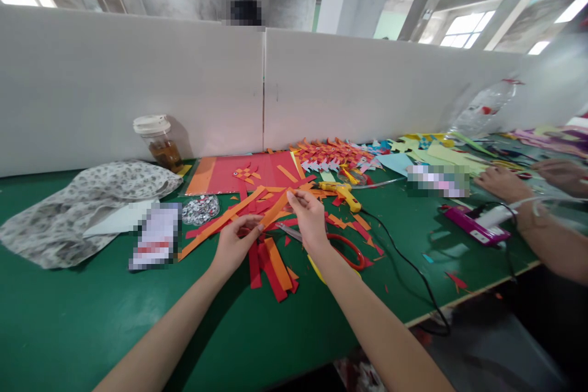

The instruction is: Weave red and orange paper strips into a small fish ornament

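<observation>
An orange paper strip (275,208) spans the space between my two hands, tilted up to the right. My left hand (236,242) pinches its lower end, and my right hand (310,220) grips the upper end between thumb and fingers. Red and orange strips (275,266) lie in a loose pile beneath and in front of my hands. Scissors with red handles (346,248) rest on the table, partly covered by my right hand and forearm. Just behind, a woven paper fish (247,173) sits on a red sheet (220,174).
A yellow glue gun (346,195) with a black cord lies right of my hands. Many finished paper fish (331,153) are heaped by the white partition (184,73). A drink cup (158,141), a cloth (92,208) and a bag of googly eyes (201,209) stand left. A co-worker's hands (503,184) are at right near a purple power strip (475,225).
</observation>
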Demonstrator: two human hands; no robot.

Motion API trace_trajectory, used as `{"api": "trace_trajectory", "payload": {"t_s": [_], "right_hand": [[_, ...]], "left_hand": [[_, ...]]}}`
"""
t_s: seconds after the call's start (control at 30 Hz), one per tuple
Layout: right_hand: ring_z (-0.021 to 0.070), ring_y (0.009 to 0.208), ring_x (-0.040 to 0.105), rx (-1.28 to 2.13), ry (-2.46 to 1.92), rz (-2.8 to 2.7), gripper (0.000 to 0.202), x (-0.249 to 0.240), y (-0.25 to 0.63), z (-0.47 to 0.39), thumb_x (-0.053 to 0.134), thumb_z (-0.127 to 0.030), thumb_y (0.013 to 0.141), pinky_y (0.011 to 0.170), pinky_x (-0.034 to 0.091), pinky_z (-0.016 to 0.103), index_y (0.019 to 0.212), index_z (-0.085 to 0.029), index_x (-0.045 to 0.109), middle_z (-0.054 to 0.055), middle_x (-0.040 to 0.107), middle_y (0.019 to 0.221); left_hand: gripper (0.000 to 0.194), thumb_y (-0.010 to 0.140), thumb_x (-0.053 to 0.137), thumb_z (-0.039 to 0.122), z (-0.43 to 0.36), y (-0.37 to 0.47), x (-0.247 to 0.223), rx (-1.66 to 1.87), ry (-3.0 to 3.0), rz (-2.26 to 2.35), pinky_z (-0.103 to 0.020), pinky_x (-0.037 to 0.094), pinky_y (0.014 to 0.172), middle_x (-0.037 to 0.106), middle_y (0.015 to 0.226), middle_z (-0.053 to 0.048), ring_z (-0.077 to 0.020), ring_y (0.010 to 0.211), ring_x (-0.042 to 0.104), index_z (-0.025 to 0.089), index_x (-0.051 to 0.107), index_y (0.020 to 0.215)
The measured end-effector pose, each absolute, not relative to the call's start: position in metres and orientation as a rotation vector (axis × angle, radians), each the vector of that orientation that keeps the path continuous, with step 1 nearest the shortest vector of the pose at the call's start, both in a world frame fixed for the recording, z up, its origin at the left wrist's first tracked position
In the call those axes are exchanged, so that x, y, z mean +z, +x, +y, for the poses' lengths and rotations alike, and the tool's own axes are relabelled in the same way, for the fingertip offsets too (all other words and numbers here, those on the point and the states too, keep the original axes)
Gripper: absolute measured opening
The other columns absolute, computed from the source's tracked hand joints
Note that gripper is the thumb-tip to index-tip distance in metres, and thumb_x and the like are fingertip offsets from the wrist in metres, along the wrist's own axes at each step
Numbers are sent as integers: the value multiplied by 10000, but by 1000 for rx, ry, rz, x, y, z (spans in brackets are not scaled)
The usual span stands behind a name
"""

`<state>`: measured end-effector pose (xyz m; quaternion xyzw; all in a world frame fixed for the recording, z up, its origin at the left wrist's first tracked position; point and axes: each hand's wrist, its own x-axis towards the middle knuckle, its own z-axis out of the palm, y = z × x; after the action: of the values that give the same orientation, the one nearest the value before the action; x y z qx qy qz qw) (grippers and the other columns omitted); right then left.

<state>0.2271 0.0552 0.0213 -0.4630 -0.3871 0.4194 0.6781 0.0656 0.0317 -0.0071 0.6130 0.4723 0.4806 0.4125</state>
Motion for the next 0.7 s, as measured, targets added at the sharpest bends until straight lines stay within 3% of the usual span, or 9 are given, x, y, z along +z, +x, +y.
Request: {"api": "trace_trajectory", "payload": {"t_s": [0.7], "right_hand": [[113,549,583,937,-1041,-872,301,22,228,55,699,-406,631,614,514,271,791,-162,625,-21,612,630]], "left_hand": [[273,740,625,402,31,68,-7,1207,1500,1156,-260,478,694,695,888,-46,-181,808,634,183,667,896]]}}
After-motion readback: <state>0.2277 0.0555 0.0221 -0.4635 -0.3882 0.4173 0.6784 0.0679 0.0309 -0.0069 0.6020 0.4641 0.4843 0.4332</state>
